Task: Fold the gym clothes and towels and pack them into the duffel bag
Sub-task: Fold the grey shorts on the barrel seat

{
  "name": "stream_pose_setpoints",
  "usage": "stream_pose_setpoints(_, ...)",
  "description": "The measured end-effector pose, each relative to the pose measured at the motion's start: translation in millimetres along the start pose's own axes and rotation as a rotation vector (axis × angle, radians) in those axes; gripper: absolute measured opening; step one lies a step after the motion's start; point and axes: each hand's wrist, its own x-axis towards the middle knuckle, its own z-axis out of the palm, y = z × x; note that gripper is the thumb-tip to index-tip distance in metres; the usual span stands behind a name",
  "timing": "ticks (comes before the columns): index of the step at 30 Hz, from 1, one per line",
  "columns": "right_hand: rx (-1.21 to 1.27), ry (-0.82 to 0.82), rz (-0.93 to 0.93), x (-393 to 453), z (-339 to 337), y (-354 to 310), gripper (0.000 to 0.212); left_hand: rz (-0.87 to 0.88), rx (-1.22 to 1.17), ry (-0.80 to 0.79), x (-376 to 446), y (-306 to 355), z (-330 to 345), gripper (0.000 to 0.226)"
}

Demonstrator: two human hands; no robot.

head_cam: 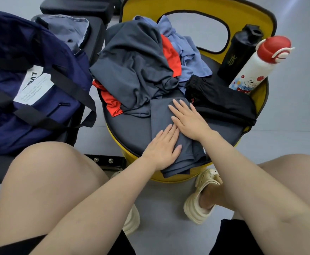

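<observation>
A narrow folded strip of dark grey garment (pixel 161 115) lies on the front of the yellow chair's black seat (pixel 130 133), its end hanging over the seat edge. My left hand (pixel 162 147) presses flat on its near part, fingers straight. My right hand (pixel 188 118) lies flat on it just beyond, fingers spread. Behind them sits a heap of clothes: a dark grey shirt (pixel 132 65), a red piece (pixel 169 54), a light blue piece (pixel 185 56) and a black garment (pixel 222 103). The navy duffel bag (pixel 32 85) stands open on the left.
A black bottle (pixel 240 52) and a white bottle with a red cap (pixel 259 65) stand at the seat's right. A grey cloth (pixel 67 30) lies on a black bench behind the bag. My knees and cream clogs (pixel 202 199) are below.
</observation>
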Motion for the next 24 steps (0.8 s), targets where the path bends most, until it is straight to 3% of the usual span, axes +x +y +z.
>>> stream_pose_setpoints(4, 0.162, -0.005, 0.058, 1.8, 9.4, -0.9, 0.053, 0.039, -0.004, 0.043, -12.5, -4.9, -0.8, 0.061)
stream_pose_setpoints(8, 0.208, 0.057, 0.053, -1.3, 5.9, -5.7, 0.053, 0.020, -0.096, 0.205, -10.0, -16.9, -16.8, 0.040)
stream_pose_setpoints(11, 0.172, 0.242, 0.060, -9.8, 5.0, -14.9, 0.049, -0.056, -0.098, 0.205, 5.8, -26.2, -24.0, 0.044)
stream_pose_setpoints(15, 0.045, 0.550, 0.164, -26.6, 1.0, -23.8, 0.034, -0.073, 0.106, 0.029, 16.4, -34.9, -21.3, 0.057)
stream_pose_setpoints(18, 0.050, 0.320, 0.260, -34.6, -8.0, -26.5, 0.051, -0.168, 0.185, 0.003, 15.0, -36.1, -19.8, 0.058)
stream_pose_setpoints(21, 0.058, 0.054, 0.210, -38.2, -11.0, -24.0, 0.068, -0.218, 0.303, -0.026, 12.3, -32.2, -17.9, 0.058)
stream_pose_setpoints(24, 0.201, -0.076, 0.181, -38.7, -12.8, -18.6, 0.071, -0.242, 0.408, -0.044, 7.8, -29.1, -20.9, 0.054)
